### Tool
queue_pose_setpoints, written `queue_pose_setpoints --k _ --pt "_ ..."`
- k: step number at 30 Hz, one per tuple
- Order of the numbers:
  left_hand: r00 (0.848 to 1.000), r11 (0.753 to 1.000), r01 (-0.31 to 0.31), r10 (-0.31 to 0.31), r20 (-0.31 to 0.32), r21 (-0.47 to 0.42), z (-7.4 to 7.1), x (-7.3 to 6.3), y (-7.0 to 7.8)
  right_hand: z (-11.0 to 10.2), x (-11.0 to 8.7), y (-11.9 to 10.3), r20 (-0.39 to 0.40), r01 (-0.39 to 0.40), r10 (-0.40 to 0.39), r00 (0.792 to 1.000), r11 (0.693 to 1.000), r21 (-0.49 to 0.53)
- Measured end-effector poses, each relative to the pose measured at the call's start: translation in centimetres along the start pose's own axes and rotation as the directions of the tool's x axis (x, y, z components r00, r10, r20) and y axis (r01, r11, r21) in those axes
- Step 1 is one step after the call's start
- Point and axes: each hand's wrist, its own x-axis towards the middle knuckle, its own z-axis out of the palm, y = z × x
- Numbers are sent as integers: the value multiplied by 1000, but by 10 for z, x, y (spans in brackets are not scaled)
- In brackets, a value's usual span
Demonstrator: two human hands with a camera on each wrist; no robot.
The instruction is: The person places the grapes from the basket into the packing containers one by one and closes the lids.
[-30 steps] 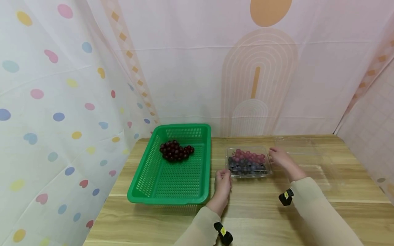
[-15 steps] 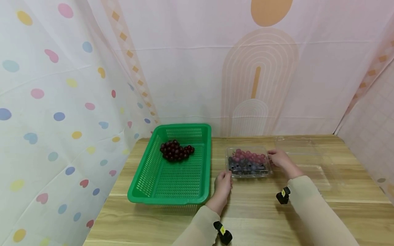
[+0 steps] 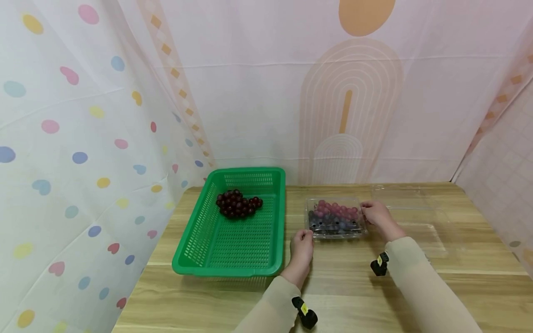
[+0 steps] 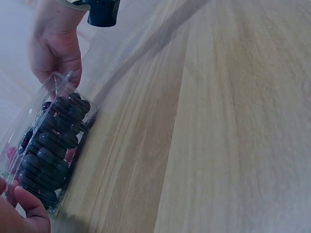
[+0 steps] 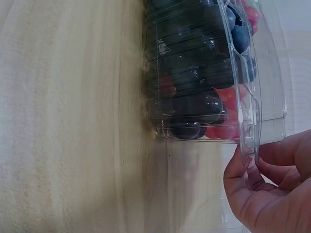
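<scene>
A clear plastic clamshell box (image 3: pixel 341 237) with its lid down stands on the table, packed with dark grapes (image 3: pixel 339 225) in front and pink grapes (image 3: pixel 333 210) behind. My left hand (image 3: pixel 300 253) pinches the box's rim at its front left corner, thumb and finger close together in the left wrist view. At the opposite side, my right hand (image 5: pixel 277 184) pinches the rim flange between thumb and fingers. The lid edge (image 5: pixel 250 111) lies along the box's rim in the right wrist view.
A green basket (image 3: pixel 281 231) stands to the left, holding a bunch of dark red grapes (image 3: pixel 237 204). Further right lies an open clear plastic container (image 3: pixel 420 231), faint against the wooden table (image 3: pixel 345 286). Patterned cloth (image 3: pixel 258 92) hangs behind.
My right hand has moved slightly left, onto the box's right rim. My left hand stays at the front left corner. The box has barely shifted.
</scene>
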Motion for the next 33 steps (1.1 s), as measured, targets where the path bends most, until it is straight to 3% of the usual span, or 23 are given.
queue_pose_setpoints --k 7,20,27,33 --pt "1000 1000 4 -4 -2 -13 2 1 -1 2 0 -1 -21 -8 9 1000 999 41" --pt "996 999 42 -39 77 -35 3 -3 -1 3 -4 -1 -23 -25 27 999 997 77" --pt "986 997 53 -44 158 -52 1 -10 -1 -1 -12 -3 -34 19 -17 999 999 33" --pt "966 996 65 -78 248 59 0 -21 5 -8 -18 -7 -40 59 -61 997 997 -58"
